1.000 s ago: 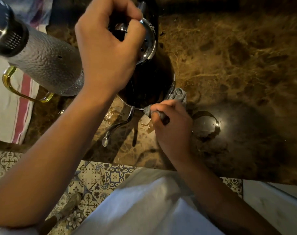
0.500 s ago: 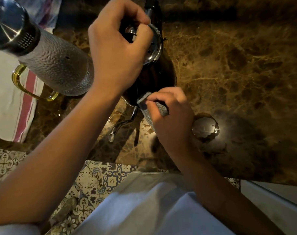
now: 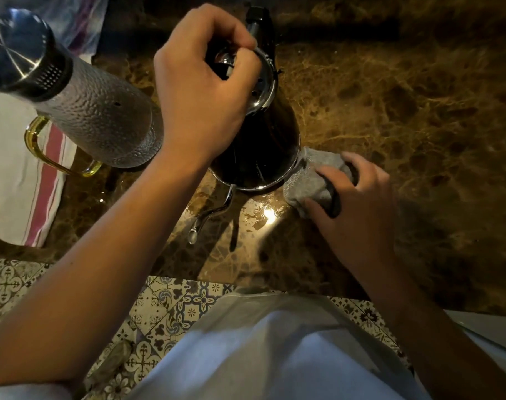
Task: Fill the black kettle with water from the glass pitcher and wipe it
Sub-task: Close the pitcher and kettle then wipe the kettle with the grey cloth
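Can't really see the black kettle [image 3: 257,157] top, the left hand [image 3: 200,90] sits right over the lid. The glass pitcher [image 3: 101,116] top runs off the left edge. The grey cloth [image 3: 309,183] is half buried under the right hand [image 3: 358,203].

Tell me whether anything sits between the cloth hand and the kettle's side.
Nothing visible does. The right hand holds the grey cloth right at the lower rim of the black kettle, apparently touching it. The left hand grips the kettle's top, clear of that side.

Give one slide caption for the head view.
Left hand steadies black kettle while right hand presses grey cloth against its base.
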